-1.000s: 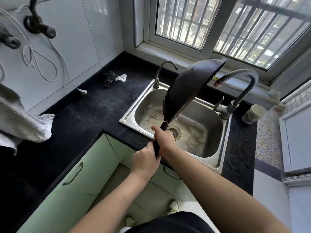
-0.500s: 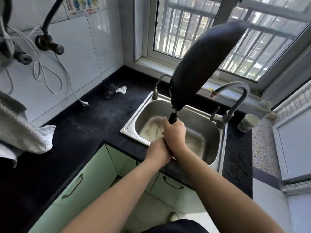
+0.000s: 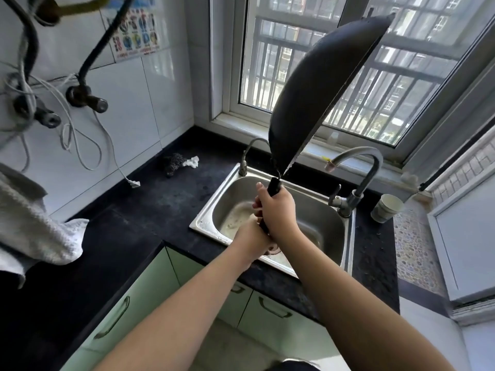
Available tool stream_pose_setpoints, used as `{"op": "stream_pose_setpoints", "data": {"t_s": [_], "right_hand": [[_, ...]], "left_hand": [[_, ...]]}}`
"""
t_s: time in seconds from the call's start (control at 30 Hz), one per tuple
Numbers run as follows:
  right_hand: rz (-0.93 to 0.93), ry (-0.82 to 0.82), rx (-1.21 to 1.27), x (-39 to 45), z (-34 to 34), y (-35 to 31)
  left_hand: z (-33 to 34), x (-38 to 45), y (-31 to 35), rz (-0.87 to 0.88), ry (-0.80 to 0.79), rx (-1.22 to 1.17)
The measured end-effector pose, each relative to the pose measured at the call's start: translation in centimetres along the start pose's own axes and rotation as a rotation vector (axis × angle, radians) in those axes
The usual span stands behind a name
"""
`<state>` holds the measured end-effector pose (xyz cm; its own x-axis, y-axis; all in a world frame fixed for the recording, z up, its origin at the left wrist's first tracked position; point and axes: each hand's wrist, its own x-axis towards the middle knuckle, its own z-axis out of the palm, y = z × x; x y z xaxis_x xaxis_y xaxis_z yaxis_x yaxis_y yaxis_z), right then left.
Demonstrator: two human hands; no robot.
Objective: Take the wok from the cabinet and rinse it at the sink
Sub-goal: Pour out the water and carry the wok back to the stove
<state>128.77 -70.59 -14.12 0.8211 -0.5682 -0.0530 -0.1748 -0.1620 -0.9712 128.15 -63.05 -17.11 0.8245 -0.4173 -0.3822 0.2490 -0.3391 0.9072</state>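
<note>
Gripping one wok (image 3: 318,95), two hands: left hand (image 3: 253,235), right hand (image 3: 278,210).

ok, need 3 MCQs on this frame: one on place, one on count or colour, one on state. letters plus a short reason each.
1. Where is the paper cup?
A. inside the sink
B. on the counter to the right of the big faucet
C. on the windowsill

2. How many faucets stand at the sink?
A. one
B. two
C. three

3. How is the wok held?
A. flat in the basin
B. tilted steeply up, handle lowest, over the sink
C. upside down on the counter

Key: 1 B, the cup sits on the dark counter just right of the large faucet. 2 B, a small faucet stands at the sink's back left and the large one at its right. 3 B, the right hand and left hand both grip the handle, with the pan rising toward the window.
</note>
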Motion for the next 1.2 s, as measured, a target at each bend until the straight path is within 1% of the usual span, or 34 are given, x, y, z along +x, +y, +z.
{"op": "stream_pose_setpoints", "data": {"t_s": [0.07,0.1,0.17,0.23,0.33,0.43,0.63,0.73,0.87,0.97,1.03,1.1,1.2], "right_hand": [[0.007,-0.003,-0.047,-0.1,-0.1,0.4],[0.029,0.001,-0.061,-0.1,-0.1,0.7],[0.105,0.007,-0.052,-0.1,0.0,1.4],[0.187,-0.002,-0.002,-0.2,0.2,2.2],[0.280,-0.025,0.043,-0.8,0.8,3.8],[0.382,-0.049,0.102,-1.5,1.3,5.7],[0.474,-0.006,-0.008,-3.0,2.8,9.4],[0.500,-0.022,-0.022,-4.0,3.0,10.5],[0.494,-0.074,-0.038,-4.7,2.9,11.0],[0.509,-0.132,0.008,-5.0,2.6,10.7],[0.521,-0.152,0.032,-5.1,2.3,10.3],[0.512,-0.168,0.026,-5.2,2.1,10.0],[0.503,-0.180,0.017,-5.8,1.9,9.9]], "left_hand": [[-0.2,-0.6,-0.1,0.008,-0.121,0.054],[-0.2,-1.0,0.1,0.010,-0.153,0.071],[0.1,-1.4,-0.3,0.000,-0.138,0.116],[0.2,-1.9,-0.9,-0.012,-0.096,0.219],[0.4,-2.7,-2.1,-0.063,-0.123,0.264],[0.5,-2.8,-4.0,-0.104,-0.118,0.301],[0.6,-3.9,-6.5,-0.236,-0.158,0.321],[0.8,-4.4,-7.9,-0.267,-0.174,0.333],[1.0,-4.1,-9.5,-0.218,-0.118,0.320],[1.0,-4.7,-10.0,-0.230,-0.130,0.162],[1.0,-4.9,-10.3,-0.201,-0.125,0.106],[1.1,-4.9,-10.9,-0.152,-0.134,0.083],[1.4,-4.9,-11.6,-0.077,-0.116,0.111]]}}
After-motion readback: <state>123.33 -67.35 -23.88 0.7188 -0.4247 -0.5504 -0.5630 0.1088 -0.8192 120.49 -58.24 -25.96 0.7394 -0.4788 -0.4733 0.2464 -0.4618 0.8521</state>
